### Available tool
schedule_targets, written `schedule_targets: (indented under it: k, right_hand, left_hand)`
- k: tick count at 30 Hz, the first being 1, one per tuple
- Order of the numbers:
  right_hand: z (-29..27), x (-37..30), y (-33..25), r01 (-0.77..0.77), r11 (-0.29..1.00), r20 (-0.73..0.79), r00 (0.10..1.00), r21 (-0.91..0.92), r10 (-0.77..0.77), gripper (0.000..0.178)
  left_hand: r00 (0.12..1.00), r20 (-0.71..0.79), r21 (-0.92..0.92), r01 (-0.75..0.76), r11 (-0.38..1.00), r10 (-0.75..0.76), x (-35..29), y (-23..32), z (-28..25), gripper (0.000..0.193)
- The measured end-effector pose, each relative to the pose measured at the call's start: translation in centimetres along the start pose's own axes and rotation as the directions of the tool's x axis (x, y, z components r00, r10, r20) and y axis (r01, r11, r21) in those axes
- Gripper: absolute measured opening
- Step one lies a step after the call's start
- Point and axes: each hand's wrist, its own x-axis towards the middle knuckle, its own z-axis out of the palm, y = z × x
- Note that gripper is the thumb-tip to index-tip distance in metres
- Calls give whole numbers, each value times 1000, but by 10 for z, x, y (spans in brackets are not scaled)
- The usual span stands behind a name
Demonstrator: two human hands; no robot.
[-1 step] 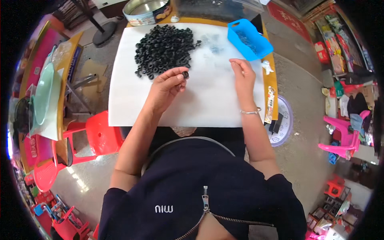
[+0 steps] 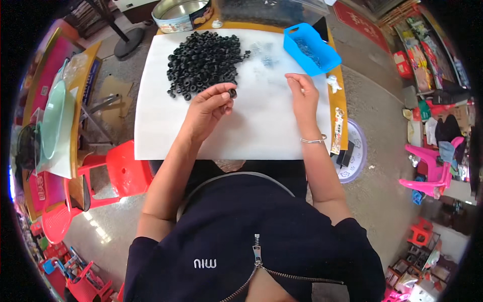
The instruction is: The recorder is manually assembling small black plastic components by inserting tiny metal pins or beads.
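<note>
My left hand (image 2: 211,106) pinches a small black ring-shaped part (image 2: 232,93) between thumb and forefinger, its hole facing up toward me. Just beyond that hand lies a large pile of similar black parts (image 2: 204,60) on a white sheet (image 2: 171,131). My right hand (image 2: 304,95) is held over the sheet's right side, thumb and forefinger pressed together. Whatever is between those fingertips, if anything, is too small to make out. Past it sits a blue plastic basket (image 2: 329,64) holding many tiny bluish pieces (image 2: 308,53). More tiny pieces (image 2: 268,61) are scattered on the sheet between pile and basket.
A round tin (image 2: 173,25) and a clear plastic box (image 2: 271,12) stand along the table's far edge. A crumpled white scrap (image 2: 333,84) lies by the right edge. Red chairs (image 2: 128,168) stand on the left, a pink chair (image 2: 430,171) on the right.
</note>
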Motion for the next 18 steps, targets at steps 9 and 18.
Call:
schedule_targets:
  k: [9,18]
  right_hand:
    - [-14,6,-19,113,941,192,980,-320,-52,6]
    - [22,17,-13,326,796,341,926,-511,-160,5]
  left_hand:
    - [997,29,107,72,992,-76,20,-5,13,22]
    - [994,57,1,97,995,-97,21,-6,4,23]
